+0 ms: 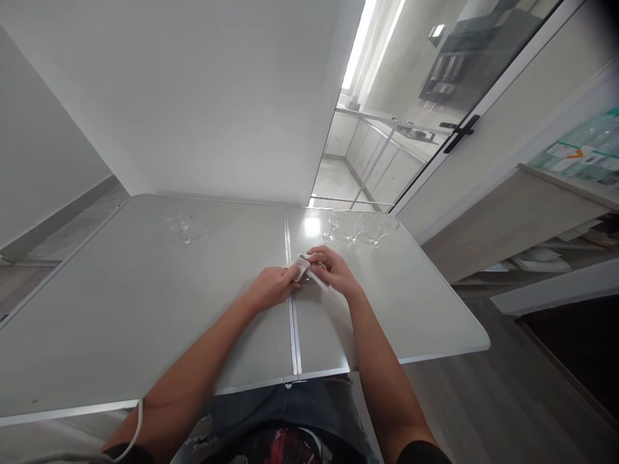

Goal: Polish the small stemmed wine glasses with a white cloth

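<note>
Over the table's seam, a small white cloth (pixel 302 265) is bunched between my two hands, with a loose end hanging down to the right. My left hand (pixel 275 285) is closed on the cloth's left side. From the right, the curled fingers of my right hand (pixel 333 269) pinch the cloth. Something clear, like part of a wine glass (pixel 307 281), shows just below the cloth; fingers and cloth hide most of it.
Three stemmed glasses (pixel 352 240) stand in a row at the table's back right. Another clear glass (pixel 186 240) is at the back left. The pale table (pixel 145 309) backs onto a white wall, with a glass door (pixel 387 129) and a shelf (pixel 546 212) rightward.
</note>
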Tool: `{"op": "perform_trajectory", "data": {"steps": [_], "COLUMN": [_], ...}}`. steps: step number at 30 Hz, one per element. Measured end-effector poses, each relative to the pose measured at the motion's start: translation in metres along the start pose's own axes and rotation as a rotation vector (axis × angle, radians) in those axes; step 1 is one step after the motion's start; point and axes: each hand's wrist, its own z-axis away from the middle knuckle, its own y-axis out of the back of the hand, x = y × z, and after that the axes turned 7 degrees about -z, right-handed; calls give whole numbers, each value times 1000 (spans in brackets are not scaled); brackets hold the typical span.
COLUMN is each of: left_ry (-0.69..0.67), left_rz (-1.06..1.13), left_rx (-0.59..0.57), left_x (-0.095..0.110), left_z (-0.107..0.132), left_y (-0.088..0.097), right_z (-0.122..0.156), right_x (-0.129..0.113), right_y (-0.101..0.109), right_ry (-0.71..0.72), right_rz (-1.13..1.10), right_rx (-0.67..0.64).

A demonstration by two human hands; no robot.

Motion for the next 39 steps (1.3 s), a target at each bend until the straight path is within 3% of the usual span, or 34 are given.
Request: {"op": "perform_trajectory", "data": {"steps": [5,8,10,13,16,19,22,26,30,33,36,39], "left_ry": [-187,-198,-121,95,295,354,278,-4,-193,-119,116,375], "left_rz": [-168,-179,-136,22,342,654,570,164,30,47,191,494], "left_rx": [1,-47,-69,-74,-42,-62,-60,-4,80,162,258,331], "left_x": [-1,-1,2,5,4,1,1,4,2,-1,0,7], "left_z": [2,3,3,-1,-5,-7,-4,1,4,3,-1,-5], "left_y": [0,-2,-5,-5,-2,1,1,-5,-7,-6,-5,-3], "right_z": [-5,-4,-3,-3,-4,-6,-6,-6,-4,-4,-9,-16], "right_x": [2,3,4,7,13,17,16,9,6,10,18,30], "right_y": [-2,0,1,-3,-9,-11,-7,4,12,7,-14,-42], "right_ry": [-34,-126,-110,41,235,325,214,-139,-361,-382,-257,-129], "right_rz": [312,377,393,482,617,577,421,247,35,-205,-374,-527], "right_rx": [-340,-412,-409,-351,-233,-190,-243,-343,-410,-273,39,308]}}
